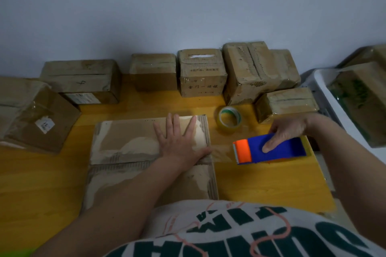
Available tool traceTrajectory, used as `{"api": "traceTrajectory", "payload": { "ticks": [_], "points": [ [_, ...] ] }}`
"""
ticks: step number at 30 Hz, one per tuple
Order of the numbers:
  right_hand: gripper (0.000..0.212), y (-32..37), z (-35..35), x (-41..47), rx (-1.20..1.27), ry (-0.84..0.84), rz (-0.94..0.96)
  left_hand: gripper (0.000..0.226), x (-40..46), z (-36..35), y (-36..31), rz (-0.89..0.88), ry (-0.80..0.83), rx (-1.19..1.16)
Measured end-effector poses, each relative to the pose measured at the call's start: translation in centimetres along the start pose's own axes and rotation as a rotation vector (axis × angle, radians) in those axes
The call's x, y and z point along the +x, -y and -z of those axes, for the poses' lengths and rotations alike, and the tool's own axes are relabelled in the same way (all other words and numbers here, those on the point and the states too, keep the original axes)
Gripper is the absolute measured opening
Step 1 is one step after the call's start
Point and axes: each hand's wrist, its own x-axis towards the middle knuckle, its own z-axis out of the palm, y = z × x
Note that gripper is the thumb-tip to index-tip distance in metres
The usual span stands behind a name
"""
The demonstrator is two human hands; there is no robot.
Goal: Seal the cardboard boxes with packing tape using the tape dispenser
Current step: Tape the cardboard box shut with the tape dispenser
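On the yellow table point(271, 183), dead centre in front of me, sits the cardboard box point(129, 144) with both flaps folded shut and the seam running left to right. Left hand point(179, 137) lies flat on the right end of the lid, fingers straight and spread, heel of the palm over the seam. Right hand point(290, 129) wraps the blue tape dispenser point(271, 149), fingers curled over its top, orange blade end facing the box. Dispenser sits just off the box's right edge; a stretch of clear tape point(221, 152) appears to bridge from it toward the seam under my palm.

How I'd run this step, as a judgement:
- keep palm pressure on the tape end so it can't lift
- hold the strip centred on the seam, equal overlap on both flaps
- keep the tape taut and low, no slack, no twist
- bring enough tape down the side wall to anchor before cutting
- cut with a wrist tilt onto the blade, then rub the strip flat

Spare tape roll point(229, 119) stands just beyond the box's right corner. Other boxes line the wall, already wrapped.
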Motion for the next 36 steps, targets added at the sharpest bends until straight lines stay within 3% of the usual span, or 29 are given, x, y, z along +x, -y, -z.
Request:
{"api": "traceTrajectory", "payload": {
  "ticks": [10, 22, 27, 29, 33, 36],
  "points": [
    [0.043, 1.1, -0.7, 0.3, -0.04, -0.106, -0.059, 0.135, 0.2, 1.7, -0.4, 0.032, 0.167, -0.029],
    [0.026, 2.8, -2.3, 0.3, -0.061, -0.075, -0.108, 0.141, 0.2, 2.0, -0.5, 0.039, 0.208, -0.022],
    [0.034, 5.0, -3.3, 1.6, -0.11, -0.125, -0.17, 0.141, 0.2, 1.9, -0.6, 0.04, 0.211, -0.023],
    [0.042, 6.0, -4.4, 2.6, -0.123, -0.169, -0.181, 0.142, 0.3, 1.9, -0.6, 0.044, 0.211, -0.031],
    [0.025, 5.0, -7.9, 3.6, -0.404, -0.438, -0.231, 0.142, 0.2, 1.8, -0.4, 0.033, 0.214, -0.037],
    [0.039, 1.3, -9.3, 3.7, -0.126, -0.499, -0.203, 0.143, 0.4, 1.7, -0.3, 0.028, 0.215, -0.031]
  ]
}}
